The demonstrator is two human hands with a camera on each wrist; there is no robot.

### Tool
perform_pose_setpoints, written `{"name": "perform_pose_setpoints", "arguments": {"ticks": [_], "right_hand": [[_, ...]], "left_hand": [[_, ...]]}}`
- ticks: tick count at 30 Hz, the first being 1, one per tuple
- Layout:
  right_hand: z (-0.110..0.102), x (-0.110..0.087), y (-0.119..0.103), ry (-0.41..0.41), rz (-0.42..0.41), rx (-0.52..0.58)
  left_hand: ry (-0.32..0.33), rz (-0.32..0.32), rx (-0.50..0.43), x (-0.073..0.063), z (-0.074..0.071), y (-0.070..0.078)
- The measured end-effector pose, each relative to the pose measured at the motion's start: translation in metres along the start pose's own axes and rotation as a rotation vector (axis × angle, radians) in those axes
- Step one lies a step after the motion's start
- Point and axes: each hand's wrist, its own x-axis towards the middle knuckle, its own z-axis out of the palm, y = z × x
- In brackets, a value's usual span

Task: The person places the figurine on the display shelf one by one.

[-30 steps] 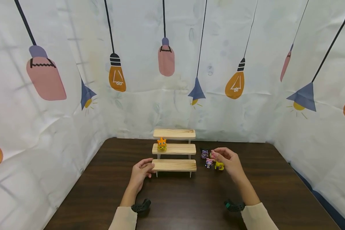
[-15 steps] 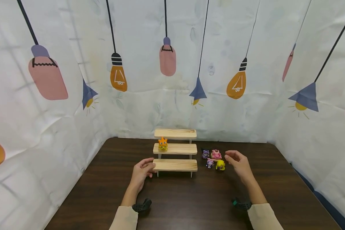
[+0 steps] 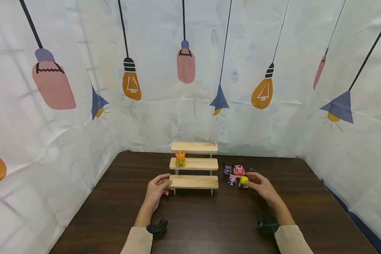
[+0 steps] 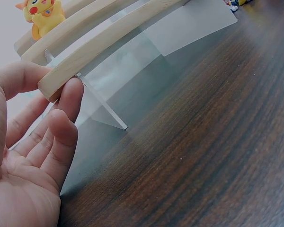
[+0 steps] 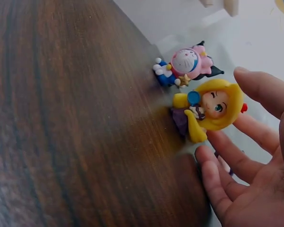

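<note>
My left hand (image 3: pixel 156 188) pinches the left end of the lowest wooden board (image 4: pixel 104 47) of a three-tier display stand between thumb and finger. A yellow Pikachu figurine (image 3: pixel 180 158) with an orange top sits at the left of the middle tier. Right of the stand, my right hand (image 3: pixel 261 184) is at a yellow-haired figurine (image 5: pixel 215 106), its thumb just above the hair and its fingers spread behind and below. Close beside that figurine stands a small pink-hooded figurine (image 5: pixel 187 64) with blue legs.
A pink figurine (image 3: pixel 239 170) and a purple one (image 3: pixel 227 170) stand behind the yellow-haired one. Part of a dark blue figurine (image 3: pixel 252 170) shows past my right fingers. The dark wooden table (image 3: pixel 197 222) meets printed cloth walls (image 3: pixel 146 123) at back and sides.
My right hand has left the pink figurine, drawn off to the right, then come back in to the yellow-haired figurine. The left hand keeps its grip on the stand.
</note>
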Motion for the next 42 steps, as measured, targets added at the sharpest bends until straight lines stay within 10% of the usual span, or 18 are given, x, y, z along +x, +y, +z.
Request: {"name": "perform_pose_setpoints", "arguments": {"ticks": [42], "right_hand": [[0.0079, 0.0061, 0.0086, 0.059, -0.01, -0.075]], "left_hand": [[0.0, 0.007, 0.016, -0.0002, 0.001, 0.0015]]}}
